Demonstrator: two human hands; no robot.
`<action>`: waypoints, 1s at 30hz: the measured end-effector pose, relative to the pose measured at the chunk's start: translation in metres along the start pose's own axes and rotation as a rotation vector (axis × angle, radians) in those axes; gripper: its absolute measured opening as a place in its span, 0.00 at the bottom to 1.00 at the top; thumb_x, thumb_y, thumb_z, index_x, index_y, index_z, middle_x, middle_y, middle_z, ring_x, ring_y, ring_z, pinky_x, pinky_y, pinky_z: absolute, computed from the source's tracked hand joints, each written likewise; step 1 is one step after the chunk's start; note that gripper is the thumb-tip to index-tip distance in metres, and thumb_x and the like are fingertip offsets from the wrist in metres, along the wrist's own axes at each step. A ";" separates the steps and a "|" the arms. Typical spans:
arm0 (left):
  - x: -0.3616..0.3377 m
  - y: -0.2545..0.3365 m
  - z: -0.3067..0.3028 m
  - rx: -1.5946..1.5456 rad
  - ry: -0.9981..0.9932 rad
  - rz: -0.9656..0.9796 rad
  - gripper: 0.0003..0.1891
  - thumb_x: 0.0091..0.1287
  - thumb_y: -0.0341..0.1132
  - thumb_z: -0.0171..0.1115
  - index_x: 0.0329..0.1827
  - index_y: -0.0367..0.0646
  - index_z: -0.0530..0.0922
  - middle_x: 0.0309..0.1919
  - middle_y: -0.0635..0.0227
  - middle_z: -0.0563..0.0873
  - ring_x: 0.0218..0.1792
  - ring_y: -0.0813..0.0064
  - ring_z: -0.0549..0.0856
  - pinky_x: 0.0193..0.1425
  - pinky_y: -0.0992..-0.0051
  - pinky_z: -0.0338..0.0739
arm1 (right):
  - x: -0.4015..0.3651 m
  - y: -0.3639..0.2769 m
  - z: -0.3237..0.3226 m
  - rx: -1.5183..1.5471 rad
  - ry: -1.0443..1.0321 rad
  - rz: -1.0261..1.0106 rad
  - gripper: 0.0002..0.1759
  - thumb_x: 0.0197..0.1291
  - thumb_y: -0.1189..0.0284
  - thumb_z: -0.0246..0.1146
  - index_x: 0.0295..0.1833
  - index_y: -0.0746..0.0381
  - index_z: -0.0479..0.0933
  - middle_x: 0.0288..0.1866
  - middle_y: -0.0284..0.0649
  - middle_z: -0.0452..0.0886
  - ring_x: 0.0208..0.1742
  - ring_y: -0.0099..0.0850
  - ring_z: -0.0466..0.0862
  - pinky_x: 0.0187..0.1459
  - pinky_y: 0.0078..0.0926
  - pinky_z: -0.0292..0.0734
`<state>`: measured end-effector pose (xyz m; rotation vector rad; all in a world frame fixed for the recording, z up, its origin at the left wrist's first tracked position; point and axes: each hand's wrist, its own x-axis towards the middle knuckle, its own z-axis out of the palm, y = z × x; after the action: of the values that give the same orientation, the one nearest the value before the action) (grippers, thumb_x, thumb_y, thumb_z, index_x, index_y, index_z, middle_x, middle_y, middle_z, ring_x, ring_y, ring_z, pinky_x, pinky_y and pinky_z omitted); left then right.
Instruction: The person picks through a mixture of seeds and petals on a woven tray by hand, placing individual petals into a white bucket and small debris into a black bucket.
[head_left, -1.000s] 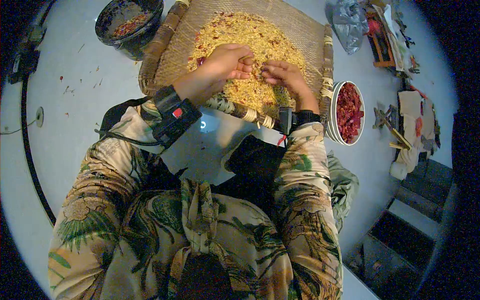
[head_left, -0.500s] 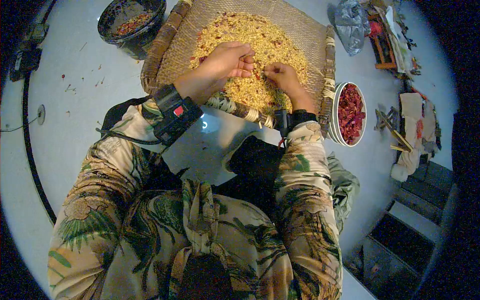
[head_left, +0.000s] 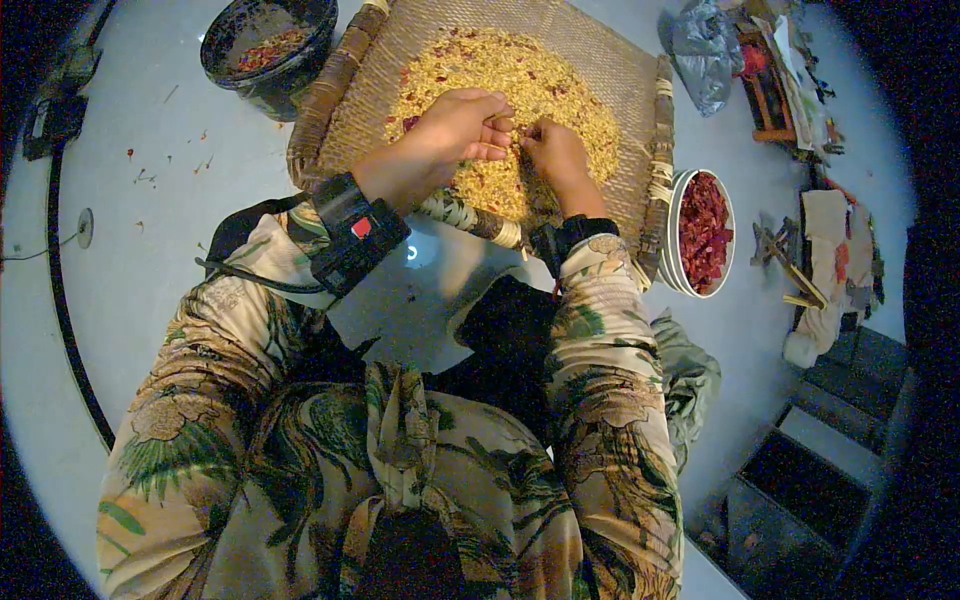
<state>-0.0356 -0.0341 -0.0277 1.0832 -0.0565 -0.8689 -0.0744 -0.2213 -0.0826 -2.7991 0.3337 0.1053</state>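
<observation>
A woven basket tray (head_left: pixel 630 120) with bark-like wooden edges lies in front of me. Spread over it is a layer of small yellow seeds (head_left: pixel 560 85) mixed with dark red flakes. Above the seeds, my left hand (head_left: pixel 462 128) is closed, thumb against the curled fingers; whatever it holds is too small to name. My right hand (head_left: pixel 558 155) sits just beside it, fingertips pinched together near the left fingers. What lies in that pinch cannot be made out.
A black bucket (head_left: pixel 217 70) holding reddish bits stands at the upper left. Right of the tray is a white bucket (head_left: pixel 675 262) of dried red pieces (head_left: pixel 703 220). A plastic bag (head_left: pixel 703 65) and a wooden frame (head_left: pixel 775 115) lie upper right. A black cable (head_left: pixel 65 300) runs along the left.
My right hand has moved slightly left and up, closer to my left hand. The left hand stays nearly in place, still closed. The whole view has shifted a little.
</observation>
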 end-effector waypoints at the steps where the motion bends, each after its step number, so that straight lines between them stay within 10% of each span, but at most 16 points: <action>1: 0.000 0.000 0.000 -0.004 0.000 0.000 0.10 0.65 0.38 0.48 0.36 0.39 0.71 0.27 0.68 0.75 0.29 0.77 0.77 0.33 0.77 0.77 | 0.000 0.000 0.001 -0.007 0.007 0.002 0.13 0.45 0.63 0.62 0.31 0.62 0.77 0.32 0.50 0.79 0.36 0.47 0.78 0.37 0.42 0.72; 12: 0.002 -0.002 0.000 -0.020 0.022 -0.013 0.09 0.64 0.37 0.50 0.35 0.40 0.72 0.27 0.68 0.76 0.27 0.77 0.77 0.31 0.77 0.77 | 0.012 0.021 0.014 0.113 0.076 -0.030 0.13 0.47 0.63 0.59 0.28 0.63 0.77 0.27 0.50 0.78 0.30 0.48 0.78 0.34 0.41 0.72; 18: 0.006 -0.006 -0.003 -0.026 -0.001 -0.002 0.09 0.64 0.37 0.50 0.35 0.40 0.72 0.27 0.68 0.75 0.27 0.77 0.77 0.31 0.78 0.77 | 0.016 0.030 -0.004 0.638 -0.195 0.129 0.08 0.49 0.71 0.61 0.28 0.65 0.75 0.21 0.35 0.77 0.22 0.22 0.75 0.25 0.20 0.70; 30: 0.005 -0.006 -0.001 0.015 -0.019 0.000 0.10 0.65 0.38 0.49 0.36 0.40 0.72 0.27 0.67 0.76 0.27 0.76 0.77 0.31 0.76 0.78 | 0.014 0.015 -0.022 0.962 -0.143 0.080 0.09 0.50 0.74 0.61 0.38 0.64 0.73 0.27 0.34 0.77 0.23 0.21 0.75 0.26 0.17 0.70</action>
<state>-0.0355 -0.0372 -0.0347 1.0889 -0.0792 -0.8804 -0.0639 -0.2447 -0.0679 -1.8181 0.3409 0.1202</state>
